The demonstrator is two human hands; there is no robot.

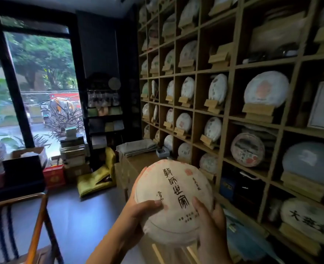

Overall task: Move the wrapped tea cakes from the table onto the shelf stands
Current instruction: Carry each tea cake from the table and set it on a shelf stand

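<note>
A round tea cake (173, 199) wrapped in pale paper with dark brush characters is held up in front of me, face toward the camera. My left hand (138, 210) grips its left edge, thumb across the front. My right hand (209, 223) holds its lower right edge, thumb on the face. To the right rises a wooden grid shelf (231, 71) with many wrapped cakes on small wooden stands. One stand (219, 56) in an upper cell carries no cake.
A low cabinet (130, 164) with folded cloths stands just beyond the cake. A wooden chair (33, 225) with a striped cushion is at lower left. Boxes, stacked books and a yellow cushion (98, 178) line the floor by the window.
</note>
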